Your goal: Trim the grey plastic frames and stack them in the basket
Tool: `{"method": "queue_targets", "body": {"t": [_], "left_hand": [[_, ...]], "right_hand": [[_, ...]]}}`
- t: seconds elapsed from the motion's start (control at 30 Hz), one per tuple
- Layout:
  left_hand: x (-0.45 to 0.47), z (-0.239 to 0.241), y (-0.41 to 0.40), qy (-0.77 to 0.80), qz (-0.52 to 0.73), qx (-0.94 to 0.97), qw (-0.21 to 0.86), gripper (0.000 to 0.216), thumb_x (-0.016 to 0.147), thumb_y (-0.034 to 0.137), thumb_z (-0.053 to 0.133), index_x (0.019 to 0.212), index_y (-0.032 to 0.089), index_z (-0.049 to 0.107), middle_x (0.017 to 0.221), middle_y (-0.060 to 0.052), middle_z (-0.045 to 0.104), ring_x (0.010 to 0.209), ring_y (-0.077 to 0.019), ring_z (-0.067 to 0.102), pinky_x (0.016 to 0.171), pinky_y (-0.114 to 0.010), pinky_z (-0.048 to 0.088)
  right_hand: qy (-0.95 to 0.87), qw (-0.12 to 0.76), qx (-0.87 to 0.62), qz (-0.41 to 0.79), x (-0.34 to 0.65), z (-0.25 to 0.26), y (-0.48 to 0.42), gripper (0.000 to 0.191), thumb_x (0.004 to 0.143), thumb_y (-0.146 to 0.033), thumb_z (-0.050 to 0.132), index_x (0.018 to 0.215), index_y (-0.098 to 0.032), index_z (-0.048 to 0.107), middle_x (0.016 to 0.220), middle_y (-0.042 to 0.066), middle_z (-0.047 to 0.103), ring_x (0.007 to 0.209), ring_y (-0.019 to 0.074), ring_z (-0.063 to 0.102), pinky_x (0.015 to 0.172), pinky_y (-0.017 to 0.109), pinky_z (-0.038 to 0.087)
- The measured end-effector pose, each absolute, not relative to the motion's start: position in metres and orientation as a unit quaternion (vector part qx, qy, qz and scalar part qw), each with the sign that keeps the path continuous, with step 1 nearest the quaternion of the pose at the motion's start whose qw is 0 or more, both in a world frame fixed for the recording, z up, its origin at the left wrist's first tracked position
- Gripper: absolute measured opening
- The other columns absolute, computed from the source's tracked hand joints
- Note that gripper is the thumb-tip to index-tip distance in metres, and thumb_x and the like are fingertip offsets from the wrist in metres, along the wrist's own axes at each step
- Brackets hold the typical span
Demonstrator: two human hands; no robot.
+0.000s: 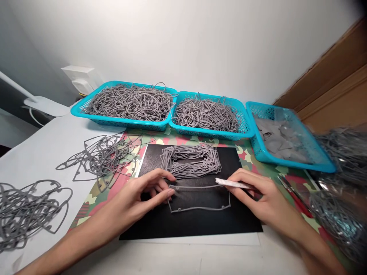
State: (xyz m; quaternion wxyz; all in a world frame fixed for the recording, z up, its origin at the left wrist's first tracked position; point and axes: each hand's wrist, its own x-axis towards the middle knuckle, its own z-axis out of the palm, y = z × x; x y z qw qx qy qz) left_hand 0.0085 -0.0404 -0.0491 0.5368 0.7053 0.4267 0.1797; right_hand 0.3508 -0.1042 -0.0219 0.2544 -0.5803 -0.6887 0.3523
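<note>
A single thin grey rubber gasket frame [199,208] lies flat on a black mat [197,225]. My left hand [137,198] pinches the frame's upper left corner between thumb and forefinger. My right hand [260,196] is closed round a small white-wrapped tool [232,184], whose tip rests at the frame's upper right corner. Just behind the frame, a neat stack of the same gaskets [190,160] sits on the mat.
Three turquoise baskets stand at the back: two [126,122] [209,131] heaped with grey gaskets, one [286,162] with grey offcuts. Loose tangled gaskets [100,156] [25,214] lie at left. More tangled grey pieces [341,191] sit at right. A camouflage sheet [94,194] underlies the mat.
</note>
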Motion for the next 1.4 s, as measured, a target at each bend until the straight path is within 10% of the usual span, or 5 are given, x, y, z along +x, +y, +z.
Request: {"method": "queue_targets", "body": {"t": [0.73,1.4], "left_hand": [[0.009,-0.031,-0.044,0.443,0.101,0.717,0.529,0.045,0.11,0.067,0.059,0.102,0.024,0.068,0.089,0.001,0.064,0.08,-0.0178,0.054,0.068,-0.027,0.042],[0.014,-0.042,-0.042,0.416,0.206,0.67,0.58,0.054,0.113,0.067,0.054,0.095,0.02,0.074,0.083,-0.004,0.077,0.073,-0.0161,0.072,0.062,-0.023,0.059]], "right_hand": [[-0.656,0.261,-0.614,0.352,0.345,-0.034,-0.1,0.029,0.113,-0.048,0.061,0.098,-0.026,0.072,0.088,0.001,0.066,0.075,0.0185,0.058,0.059,0.029,0.038],[-0.601,0.308,-0.604,0.424,0.337,-0.031,-0.103,0.034,0.113,-0.054,0.061,0.1,-0.025,0.072,0.093,0.002,0.075,0.084,0.0197,0.067,0.072,0.028,0.052]]}}
